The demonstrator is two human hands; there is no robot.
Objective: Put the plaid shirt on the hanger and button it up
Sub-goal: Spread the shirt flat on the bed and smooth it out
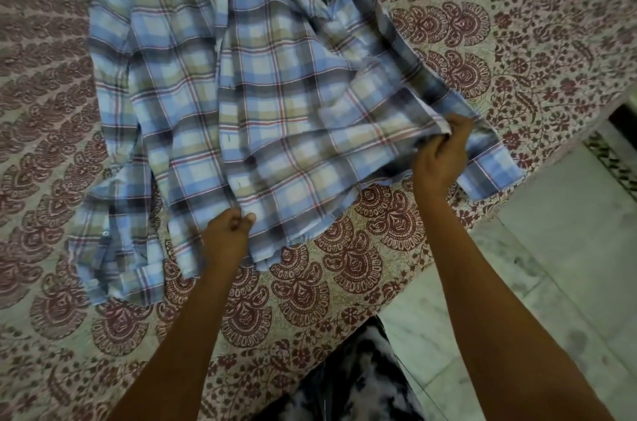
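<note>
The plaid shirt (pixel 248 89), blue and tan with red lines, lies spread and rumpled on the bed, collar end away from me at the top of the view. My left hand (pixel 229 231) pinches its bottom hem near the front opening. My right hand (pixel 443 151) grips a bunched fold of the hem on the right side, lifting it slightly. One sleeve (pixel 113 241) trails down at the left, its cuff near me. No hanger is in view.
The bed is covered by a cream bedsheet (pixel 406 241) with a maroon paisley print. Its edge runs diagonally at the lower right, with pale marble floor (pixel 551 248) beyond. Black-and-white patterned cloth (pixel 358 382) shows at the bottom, between my arms.
</note>
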